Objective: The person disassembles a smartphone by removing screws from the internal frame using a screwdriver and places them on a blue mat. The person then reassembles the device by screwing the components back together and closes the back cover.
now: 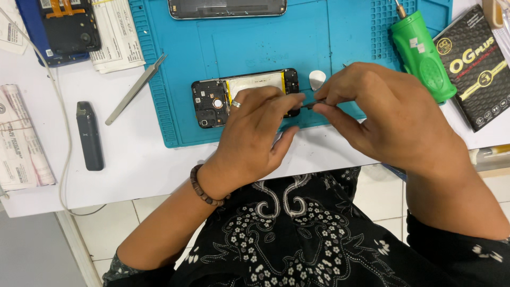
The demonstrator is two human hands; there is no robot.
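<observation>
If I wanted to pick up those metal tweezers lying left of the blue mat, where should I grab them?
Probably pinch the tweezers at the middle of their two flat arms, coming straight down from above. They lie flat and slanted across the blue mat's left edge, pointed tip up on the mat, with open table on either side for fingers.

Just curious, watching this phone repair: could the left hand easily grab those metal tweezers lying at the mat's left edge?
Probably yes. The tweezers lie in the open, nothing on them, to the left of the left hand, which rests on the opened phone. It would need to leave the phone first.
</observation>
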